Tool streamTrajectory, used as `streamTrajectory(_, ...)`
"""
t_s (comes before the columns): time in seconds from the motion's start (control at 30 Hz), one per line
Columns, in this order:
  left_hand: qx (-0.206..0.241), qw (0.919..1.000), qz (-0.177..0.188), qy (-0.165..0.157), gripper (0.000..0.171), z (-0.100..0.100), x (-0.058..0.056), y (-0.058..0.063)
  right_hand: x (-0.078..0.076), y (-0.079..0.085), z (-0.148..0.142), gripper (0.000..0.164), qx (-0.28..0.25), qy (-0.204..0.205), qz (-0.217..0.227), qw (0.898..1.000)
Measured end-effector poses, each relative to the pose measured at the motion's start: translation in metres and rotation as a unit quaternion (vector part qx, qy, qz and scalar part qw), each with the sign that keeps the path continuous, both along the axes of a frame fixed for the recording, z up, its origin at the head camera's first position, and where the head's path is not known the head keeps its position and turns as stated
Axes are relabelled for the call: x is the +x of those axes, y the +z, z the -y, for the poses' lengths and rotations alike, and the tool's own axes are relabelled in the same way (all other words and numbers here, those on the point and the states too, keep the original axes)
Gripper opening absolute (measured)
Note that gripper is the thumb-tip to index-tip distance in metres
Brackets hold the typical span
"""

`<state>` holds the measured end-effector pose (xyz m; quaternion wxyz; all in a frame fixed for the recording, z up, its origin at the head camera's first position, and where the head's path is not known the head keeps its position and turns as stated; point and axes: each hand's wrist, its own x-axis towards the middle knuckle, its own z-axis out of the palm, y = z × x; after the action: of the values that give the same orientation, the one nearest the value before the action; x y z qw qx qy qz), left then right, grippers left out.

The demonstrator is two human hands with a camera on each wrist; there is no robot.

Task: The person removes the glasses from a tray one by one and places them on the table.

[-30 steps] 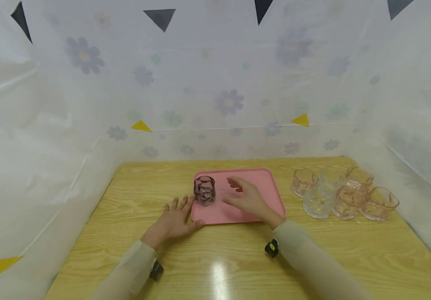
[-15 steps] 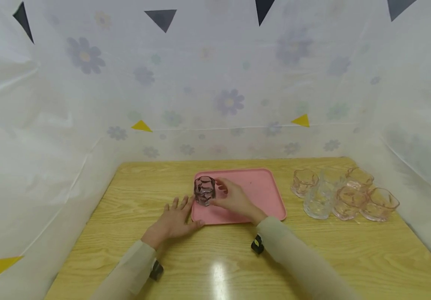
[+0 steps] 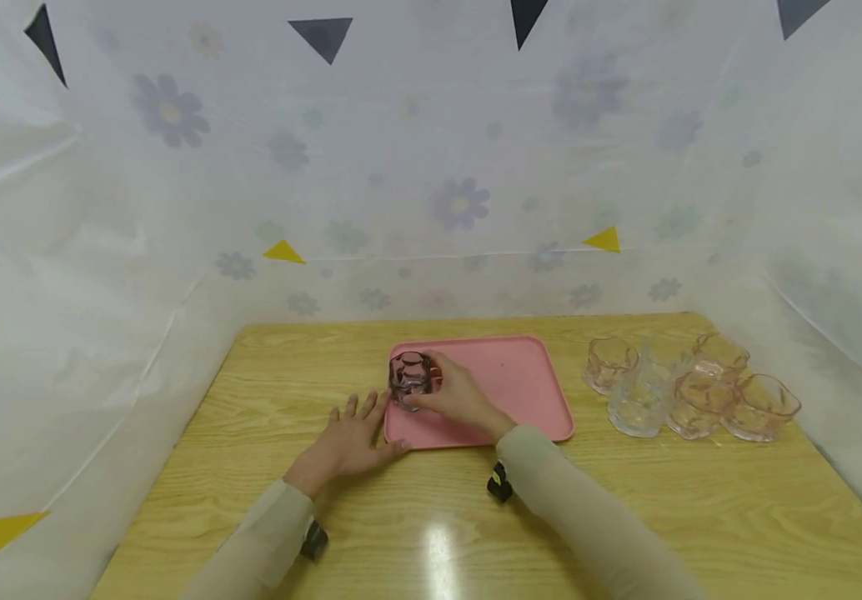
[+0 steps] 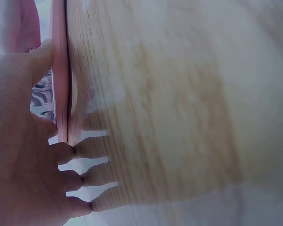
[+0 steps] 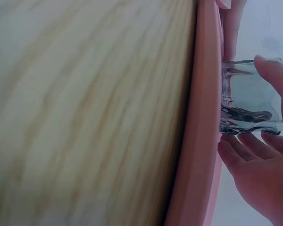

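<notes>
A purple-grey tinted drinking glass [image 3: 406, 372] stands upright at the left end of a pink tray [image 3: 524, 387]. My right hand [image 3: 463, 404] holds it from the right; in the right wrist view the glass [image 5: 250, 96] sits between the thumb and the fingers of that hand [image 5: 266, 181]. My left hand [image 3: 346, 444] rests on the table at the tray's near left corner, fingers straight and spread, the thumb at the tray's edge. In the left wrist view the left hand's thumb [image 4: 43, 59] lies against the tray's rim [image 4: 61, 70], and the glass is partly hidden behind the hand.
Several pink-tinted glasses [image 3: 761, 408] and clear glasses [image 3: 635, 408] stand close together at the right of the wooden table [image 3: 401, 517]. White flower-printed sheeting [image 3: 431, 167] encloses the back and sides.
My right hand has moved left across the tray to the tinted glass, and its fingers and thumb have closed round it. The left hand and the glass have stayed in place.
</notes>
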<state>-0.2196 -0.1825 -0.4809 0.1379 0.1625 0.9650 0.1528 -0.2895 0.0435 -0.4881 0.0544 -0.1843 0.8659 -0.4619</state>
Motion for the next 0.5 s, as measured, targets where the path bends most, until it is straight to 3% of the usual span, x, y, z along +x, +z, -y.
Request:
streamTrajectory(0.27, -0.003, 1.0, -0.001, 0.001, 0.098, 0.0001, 0.0004, 0.0013, 0.0011, 0.002, 0.0056, 0.095, -0.012, -0.018, 0.016, 1.0)
streamTrajectory(0.5, 0.0, 1.0, 0.001, 0.002, 0.098, -0.0004, 0.0015, 0.0014, 0.0053, 0.0025, 0.0039, 0.094, -0.007, -0.03, 0.002, 1.0)
